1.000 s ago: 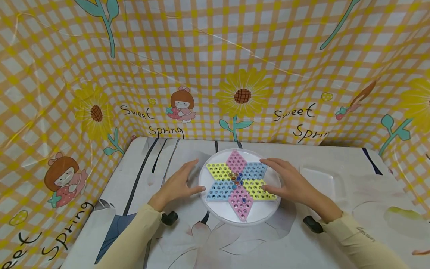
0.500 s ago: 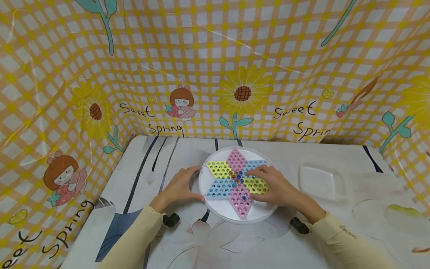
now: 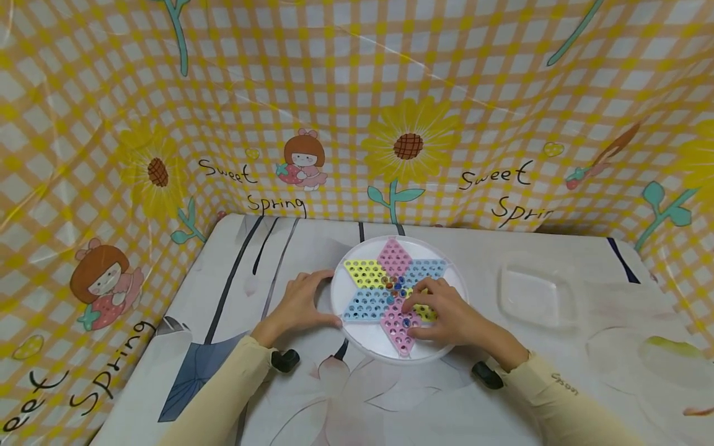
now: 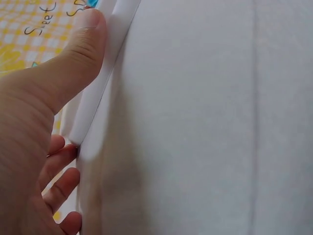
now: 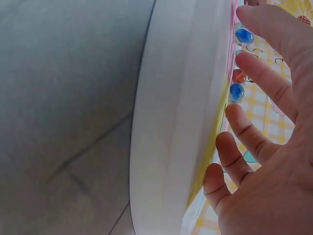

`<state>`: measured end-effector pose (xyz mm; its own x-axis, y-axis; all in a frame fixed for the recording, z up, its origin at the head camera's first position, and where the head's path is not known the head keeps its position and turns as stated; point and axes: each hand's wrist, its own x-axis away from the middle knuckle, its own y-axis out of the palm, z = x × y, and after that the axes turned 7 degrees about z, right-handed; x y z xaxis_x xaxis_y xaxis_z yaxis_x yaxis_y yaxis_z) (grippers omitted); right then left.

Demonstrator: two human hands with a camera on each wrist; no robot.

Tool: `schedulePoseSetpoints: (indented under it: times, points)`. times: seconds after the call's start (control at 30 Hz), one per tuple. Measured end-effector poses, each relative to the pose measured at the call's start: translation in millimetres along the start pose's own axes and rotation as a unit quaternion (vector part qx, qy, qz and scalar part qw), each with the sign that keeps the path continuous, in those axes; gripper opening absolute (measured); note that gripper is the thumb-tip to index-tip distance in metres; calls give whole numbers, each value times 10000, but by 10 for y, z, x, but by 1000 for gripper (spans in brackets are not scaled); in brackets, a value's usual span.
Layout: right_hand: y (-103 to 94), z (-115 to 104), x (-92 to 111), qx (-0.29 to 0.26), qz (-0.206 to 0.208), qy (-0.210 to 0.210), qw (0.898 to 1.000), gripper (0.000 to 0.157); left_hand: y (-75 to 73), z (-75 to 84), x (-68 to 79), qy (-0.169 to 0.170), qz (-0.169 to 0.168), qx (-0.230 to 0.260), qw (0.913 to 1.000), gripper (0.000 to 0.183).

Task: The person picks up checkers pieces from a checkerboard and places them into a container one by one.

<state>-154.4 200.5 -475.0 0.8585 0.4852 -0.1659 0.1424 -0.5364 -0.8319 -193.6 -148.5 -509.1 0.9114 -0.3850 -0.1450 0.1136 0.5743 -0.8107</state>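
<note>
A round white Chinese checkers board (image 3: pixel 362 339) with a pink, yellow and blue star lies on the table, several marbles (image 3: pixel 398 284) clustered at its centre. One blue marble (image 3: pixel 406 323) sits apart in the near pink point. My left hand (image 3: pixel 301 303) touches the board's left rim, thumb and fingers spread along it. My right hand (image 3: pixel 449 316) is over the board's right side, fingers bent, with thumb and index fingertip apart on either side of the lone blue marble (image 5: pixel 244 36). Part of the yellow point is hidden under this hand.
Right of the board is a shallow clear plastic tray (image 3: pixel 504 298). The table wears a white cover (image 3: pixel 329 409) with a flower print. A yellow checked cloth (image 3: pixel 346 111) hangs behind and at both sides. Each wrist bears a small black device (image 3: pixel 488 375).
My right hand has moved left and inward over the board, its thumb and index finger drawing in towards the lone blue marble. My left hand has come up against the left rim.
</note>
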Motion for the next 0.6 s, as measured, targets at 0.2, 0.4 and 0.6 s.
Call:
schedulePoseSetpoints:
  times: [0.2,0.4,0.6]
  points:
    - [31,13,-16,-27,120,-119,9999,18,31,-17,4,-21,200,200,9996,105]
    - [50,32,-21,-29,228,-251,9994,18,65,-38,7,-145,252,468,9985,101]
    - [67,39,-36,-30,205,-223,9995,19,77,-49,12,-203,290,449,9984,99]
